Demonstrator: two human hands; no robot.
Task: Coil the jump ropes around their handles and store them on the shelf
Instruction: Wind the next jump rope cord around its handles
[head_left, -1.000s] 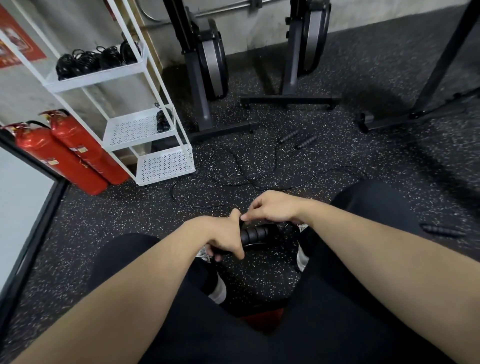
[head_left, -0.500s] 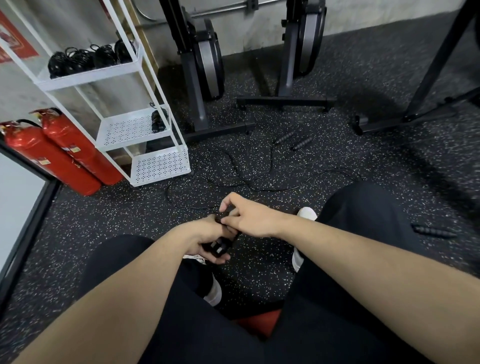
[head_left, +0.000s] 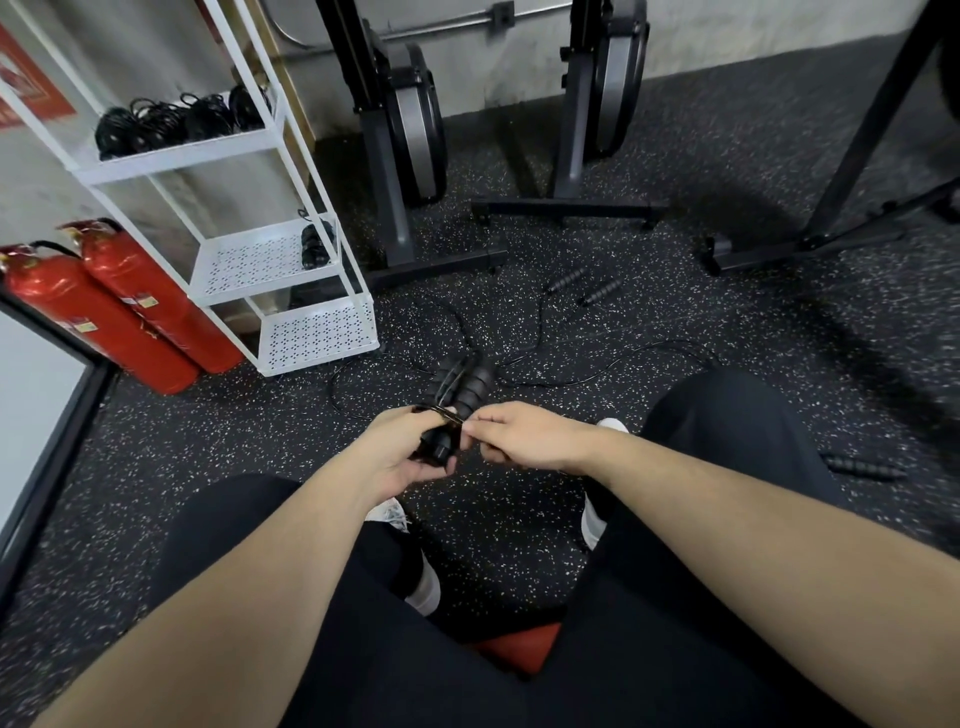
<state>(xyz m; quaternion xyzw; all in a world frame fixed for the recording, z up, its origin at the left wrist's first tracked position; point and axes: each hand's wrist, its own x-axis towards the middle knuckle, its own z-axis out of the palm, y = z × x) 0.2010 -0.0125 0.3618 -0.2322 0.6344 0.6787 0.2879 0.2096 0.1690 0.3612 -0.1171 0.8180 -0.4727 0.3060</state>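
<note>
Midway, by the look: several coiled black ropes (head_left: 171, 122) shelved on the white metal rack (head_left: 291, 283), another pair of ribbed black handles (head_left: 460, 392) gripped in left hand (head_left: 402, 454), right hand (head_left: 519, 434) pinching its cord, loose black ropes (head_left: 582, 288) left on the floor.

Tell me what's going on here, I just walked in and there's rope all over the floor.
A seated person is bundling a jump rope: the left hand grips its paired black handles while the right hand pinches the cord against them. More coiled ropes already sit on the white shelf's top tier. Loose handles and cord lie uncoiled on the floor ahead.
</note>
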